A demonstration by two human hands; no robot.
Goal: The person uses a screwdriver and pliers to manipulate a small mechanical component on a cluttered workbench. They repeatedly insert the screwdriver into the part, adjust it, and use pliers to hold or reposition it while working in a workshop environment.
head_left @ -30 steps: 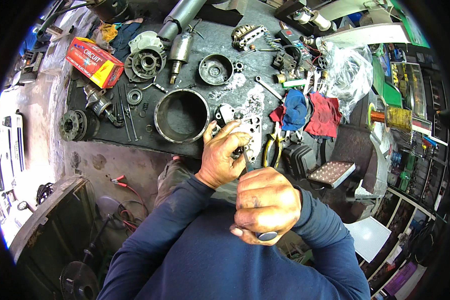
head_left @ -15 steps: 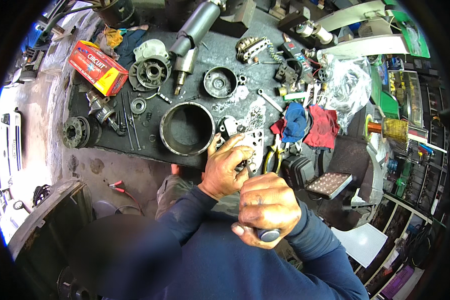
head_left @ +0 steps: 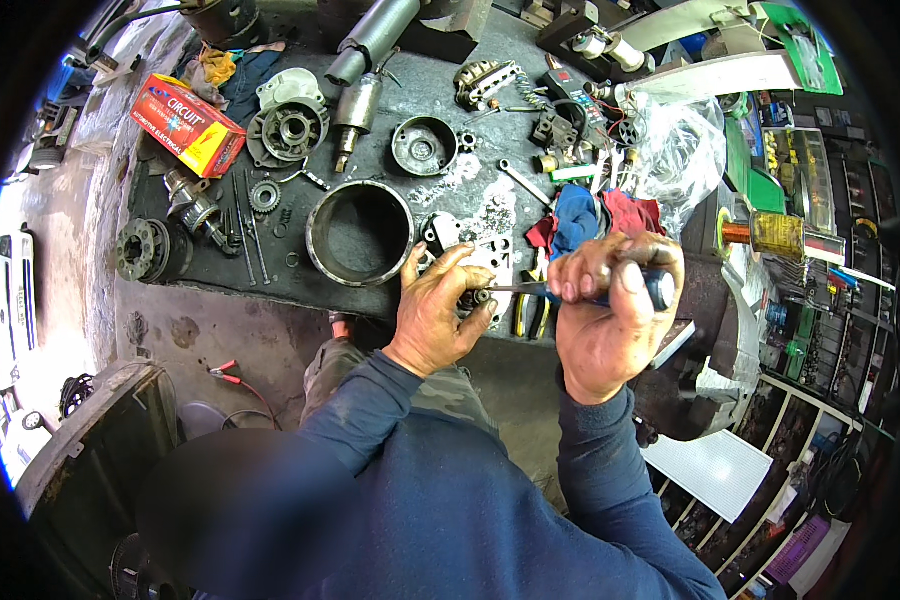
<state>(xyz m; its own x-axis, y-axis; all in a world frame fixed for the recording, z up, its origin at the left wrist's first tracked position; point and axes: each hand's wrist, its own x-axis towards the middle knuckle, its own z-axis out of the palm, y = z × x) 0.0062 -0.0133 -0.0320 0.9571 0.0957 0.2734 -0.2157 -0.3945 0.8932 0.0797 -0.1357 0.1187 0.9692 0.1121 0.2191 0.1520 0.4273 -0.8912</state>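
My right hand is closed round the dark blue handle of a screwdriver. Its thin shaft points left, and the tip is at a small round metal piece by my left fingers. My left hand is curled over that piece, thumb on the near side and fingers on the far side. A pale metal plate with holes lies just beyond at the bench's edge, partly covered by my fingers. Left of that hand stands a large open metal cylinder. Yellow-handled pliers lie between my hands.
On the dark bench are a red box, a round metal housing, a shallow metal cup, a small gear and a wrench. Blue and red rags and a clear plastic bag lie to the right.
My right hand has moved up and right and turned, so the screwdriver now lies sideways with its shaft showing. My left hand stays at the metal piece. The whole view has shifted slightly.
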